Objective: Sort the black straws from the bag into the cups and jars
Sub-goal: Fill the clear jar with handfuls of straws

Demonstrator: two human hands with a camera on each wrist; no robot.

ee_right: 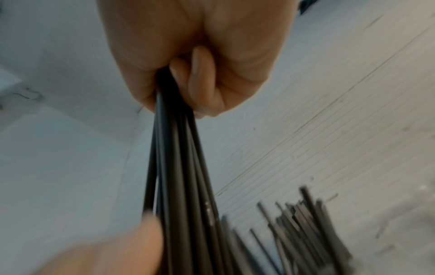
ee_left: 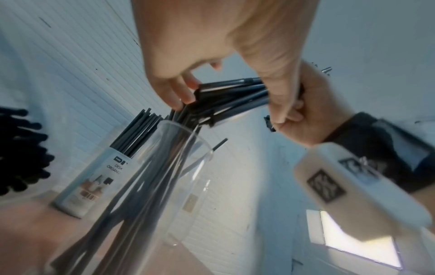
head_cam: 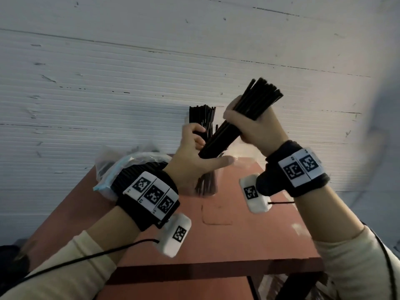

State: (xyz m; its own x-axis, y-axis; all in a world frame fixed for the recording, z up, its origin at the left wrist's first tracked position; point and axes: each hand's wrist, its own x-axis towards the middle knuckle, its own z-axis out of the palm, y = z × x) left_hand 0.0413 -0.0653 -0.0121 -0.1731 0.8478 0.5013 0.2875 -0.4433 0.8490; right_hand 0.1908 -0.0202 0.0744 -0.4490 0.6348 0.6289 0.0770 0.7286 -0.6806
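My right hand (head_cam: 253, 124) grips a thick bundle of black straws (head_cam: 225, 135) around its middle, tilted up to the right above the table. My left hand (head_cam: 194, 161) cups the bundle's lower end, with its fingertips (ee_left: 183, 96) curled onto the straw ends and the thumb stretched along the other side. Directly below stands a clear glass jar (ee_left: 188, 167) with several straws leaning in it. Behind it is a white labelled container (ee_left: 94, 182) packed with upright straws (head_cam: 202, 115). The plastic bag (head_cam: 121, 167), still full of straws, lies at the table's left, partly hidden by my left wrist.
The reddish-brown table (head_cam: 238, 234) is small, and its front edge lies close to me. A white ribbed wall (head_cam: 129, 83) stands right behind the containers. Bare tabletop shows in front of the jar and to its right.
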